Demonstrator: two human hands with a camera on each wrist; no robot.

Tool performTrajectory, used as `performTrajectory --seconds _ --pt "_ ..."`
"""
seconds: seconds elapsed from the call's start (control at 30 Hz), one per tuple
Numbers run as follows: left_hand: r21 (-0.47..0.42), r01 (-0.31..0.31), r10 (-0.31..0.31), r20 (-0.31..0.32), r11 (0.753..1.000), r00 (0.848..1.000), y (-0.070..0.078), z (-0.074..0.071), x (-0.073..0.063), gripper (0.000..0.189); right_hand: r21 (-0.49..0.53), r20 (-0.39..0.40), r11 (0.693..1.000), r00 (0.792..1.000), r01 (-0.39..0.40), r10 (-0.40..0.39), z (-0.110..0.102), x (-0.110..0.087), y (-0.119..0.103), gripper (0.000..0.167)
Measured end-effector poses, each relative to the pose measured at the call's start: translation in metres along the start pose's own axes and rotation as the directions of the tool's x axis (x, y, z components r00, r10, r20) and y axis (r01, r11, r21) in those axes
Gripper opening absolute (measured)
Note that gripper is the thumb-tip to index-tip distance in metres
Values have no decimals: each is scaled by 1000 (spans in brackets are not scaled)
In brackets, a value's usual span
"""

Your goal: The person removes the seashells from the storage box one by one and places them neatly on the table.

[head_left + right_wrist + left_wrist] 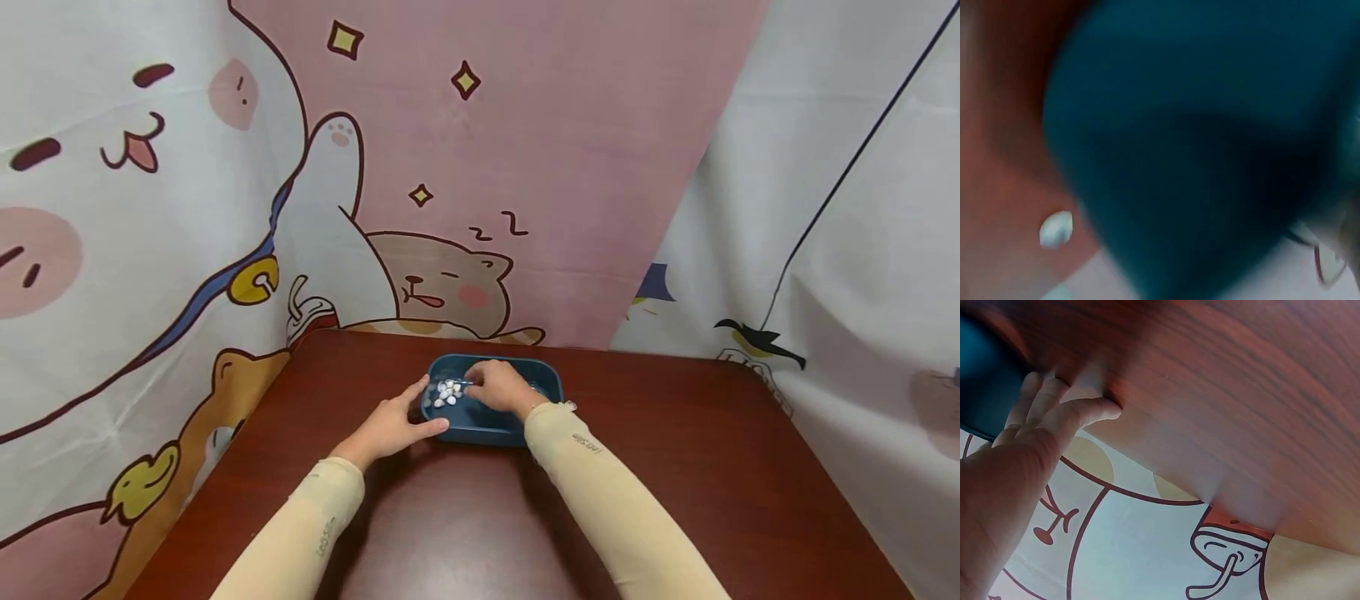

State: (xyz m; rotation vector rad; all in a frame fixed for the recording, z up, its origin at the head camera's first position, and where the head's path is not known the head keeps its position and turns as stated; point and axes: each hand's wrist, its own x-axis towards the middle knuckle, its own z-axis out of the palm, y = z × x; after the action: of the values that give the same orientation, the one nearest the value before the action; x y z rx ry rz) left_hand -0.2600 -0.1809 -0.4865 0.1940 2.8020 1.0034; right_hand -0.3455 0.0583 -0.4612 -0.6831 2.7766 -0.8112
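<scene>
A dark blue rectangular tray [480, 435] sits toward the back of the table. Small white pebble-like pieces [448, 392] lie in a cluster at its left end. My left hand [390, 427] rests at the tray's left end, thumb spread along the near side and fingers extended by the rim; the left wrist view shows those fingers [1041, 403] beside the blue wall. Reaching into the tray, my right hand [498, 386] has curled fingertips pinching a thin, shiny, light-coloured item [467, 382], too small to identify. In the right wrist view the tray wall [1179, 94] is blurred and hides most of that hand.
Around the tray is a reddish-brown wooden table [675, 450]. Behind it hangs a cartoon-printed cloth [570, 167]. A small white piece [1055, 229] shows outside the tray in the right wrist view. Pale sleeves [611, 500] cover both forearms.
</scene>
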Motion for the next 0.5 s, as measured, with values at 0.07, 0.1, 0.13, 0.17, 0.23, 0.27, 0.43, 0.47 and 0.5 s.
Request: performTrajectory --seconds 0.07,0.1,0.13,0.17,0.23,0.27,0.43,0.47,0.5 --pt "-5 -5 5 8 1000 1000 1 1 1 103 -58 22 998 999 -23 25 17 4 -2 39" --pt "-7 -8 8 10 1000 1000 1 1 1 104 -80 18 996 999 -42 43 24 6 -2 40" --pt "-10 -16 16 10 1000 1000 2 2 1 104 -96 7 994 998 -60 61 30 8 -1 39" --pt "-13 -20 20 10 1000 1000 2 2 2 105 -107 -4 991 997 -75 75 34 9 -1 39" --pt "-24 -15 15 10 1000 1000 2 2 2 105 -118 -20 989 996 -87 85 40 13 0 38" --pt "-25 -14 14 7 1000 1000 2 1 1 105 -120 -24 990 997 -80 77 41 14 0 37" --pt "-29 -15 15 6 999 1000 -1 -1 0 106 -151 9 988 1000 -18 19 42 18 -3 32" --pt "-28 -19 19 5 999 1000 -2 -2 0 106 -156 17 988 1000 -7 9 42 18 -3 31" --pt "-28 -23 23 4 999 1000 -3 -3 -1 106 -162 20 987 1000 5 -2 42 19 -4 29"
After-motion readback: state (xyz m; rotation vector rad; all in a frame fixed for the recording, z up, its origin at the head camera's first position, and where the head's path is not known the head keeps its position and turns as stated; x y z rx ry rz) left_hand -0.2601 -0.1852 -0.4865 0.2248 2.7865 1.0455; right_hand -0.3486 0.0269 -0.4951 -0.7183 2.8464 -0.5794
